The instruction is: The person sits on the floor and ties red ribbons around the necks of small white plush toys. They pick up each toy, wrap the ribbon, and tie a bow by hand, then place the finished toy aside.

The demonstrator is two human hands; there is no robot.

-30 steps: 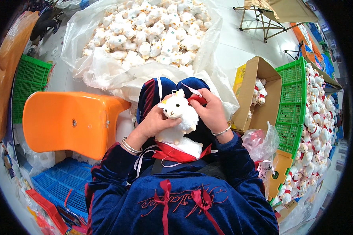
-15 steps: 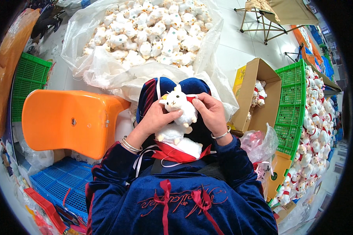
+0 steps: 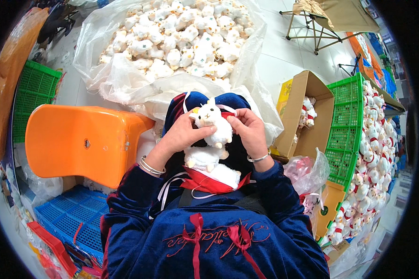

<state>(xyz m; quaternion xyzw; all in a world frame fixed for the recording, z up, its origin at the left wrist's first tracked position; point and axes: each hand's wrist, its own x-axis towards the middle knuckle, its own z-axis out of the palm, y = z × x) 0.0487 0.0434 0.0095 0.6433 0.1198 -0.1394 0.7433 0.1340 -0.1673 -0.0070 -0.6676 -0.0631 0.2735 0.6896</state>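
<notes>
Above my lap, my left hand (image 3: 184,131) is closed around a small white plush animal (image 3: 212,120), its face turned up, with the thumb across its chest. A red cloth piece with a white ribbon (image 3: 229,111) lies behind and beside the toy's neck. The fingers of my right hand (image 3: 250,133) pinch this red scarf by its ribbon end, close to the toy's right side. More white plush toys (image 3: 201,157) rest on my lap below. Under them are red cloth pieces (image 3: 207,182) with white ribbons trailing to the left.
A large clear bag (image 3: 97,69) of white plush toys lies ahead. To my left stand an orange stool (image 3: 60,139) and a blue crate (image 3: 74,211). On the right are a cardboard box (image 3: 314,135) and a green crate (image 3: 344,135) beside many toys wearing red scarves (image 3: 370,153).
Both hands keep hold of the toy and scarf. More of the red cloth now shows beside the toy's neck, and my right hand has shifted very slightly.
</notes>
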